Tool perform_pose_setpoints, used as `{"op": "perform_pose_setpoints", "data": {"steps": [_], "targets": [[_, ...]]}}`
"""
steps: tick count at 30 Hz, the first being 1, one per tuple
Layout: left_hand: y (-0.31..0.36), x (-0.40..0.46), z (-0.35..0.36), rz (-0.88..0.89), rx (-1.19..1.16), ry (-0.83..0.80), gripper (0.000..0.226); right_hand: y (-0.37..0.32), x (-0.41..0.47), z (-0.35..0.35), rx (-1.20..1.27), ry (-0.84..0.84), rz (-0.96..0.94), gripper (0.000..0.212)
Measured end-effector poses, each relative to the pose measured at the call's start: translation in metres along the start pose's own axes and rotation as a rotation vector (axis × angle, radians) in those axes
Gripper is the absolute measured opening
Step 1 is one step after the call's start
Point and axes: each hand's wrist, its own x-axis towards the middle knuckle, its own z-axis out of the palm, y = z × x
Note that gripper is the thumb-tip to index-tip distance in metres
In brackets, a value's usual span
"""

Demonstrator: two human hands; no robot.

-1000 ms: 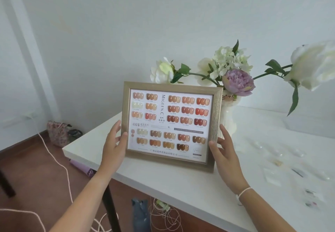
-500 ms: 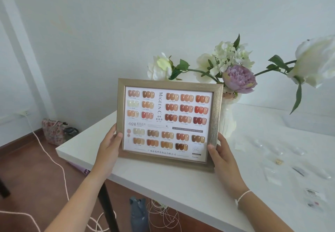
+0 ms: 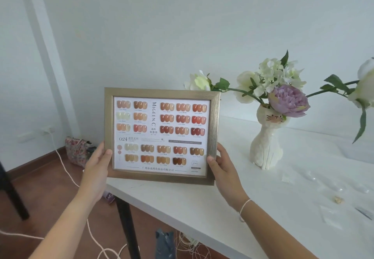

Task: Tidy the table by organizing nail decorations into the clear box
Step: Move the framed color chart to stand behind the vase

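Both hands grip a framed nail colour chart upright over the near left corner of the white tabletop. The left hand clamps the frame's lower left edge, thumb on the front face and fingers behind. The right hand clamps the lower right edge the same way; a white cord bracelet circles that wrist. The frame's bottom edge sits at or just above the tabletop; contact cannot be confirmed. At right, small clear packets and a small gold nail decoration lie scattered on the tabletop, well apart from the frame. Farther back, a white cat-shaped vase holds a purple flower and white flowers. On the floor at far left, a floral pouch rests against the wall.
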Motion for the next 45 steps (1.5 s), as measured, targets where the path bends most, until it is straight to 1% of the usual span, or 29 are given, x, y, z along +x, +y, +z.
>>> {"op": "perform_pose_setpoints", "data": {"steps": [5,9,12,17,21,25,30,35,37,42,45], "targets": [[0.014,0.015,-0.028,0.021,-0.003,0.053,0.041,-0.003,0.033,0.037,0.020,-0.066,0.000,0.035],[0.014,0.036,-0.042,0.041,0.059,0.035,0.037,-0.001,0.063,0.057,0.022,-0.072,0.014,0.040],[0.011,0.052,-0.045,0.047,0.105,0.050,0.039,0.004,0.085,0.065,0.031,-0.069,0.017,0.040],[-0.005,0.086,-0.042,0.037,0.036,0.055,0.042,0.018,0.120,0.069,0.014,-0.060,0.029,0.039],[-0.020,0.112,-0.031,0.028,-0.011,-0.003,0.040,0.031,0.146,0.061,0.009,-0.034,0.049,0.040],[-0.037,0.135,-0.009,0.031,-0.032,-0.010,0.040,0.042,0.167,0.048,-0.017,0.005,0.064,0.041],[-0.053,0.154,0.024,0.004,-0.045,-0.057,0.042,0.053,0.185,0.019,-0.053,0.061,0.070,0.044],[-0.066,0.169,0.057,-0.015,-0.018,-0.102,0.042,0.058,0.192,-0.010,-0.101,0.142,0.084,0.038],[-0.069,0.172,0.068,-0.024,-0.025,-0.117,0.042,0.060,0.192,-0.019,-0.113,0.164,0.086,0.040],[-0.072,0.174,0.090,-0.034,-0.025,-0.115,0.044,0.063,0.192,-0.038,-0.091,0.193,0.077,0.042],[-0.072,0.174,0.104,-0.028,-0.051,-0.148,0.043,0.068,0.194,-0.050,-0.051,0.220,0.070,0.036]]}}
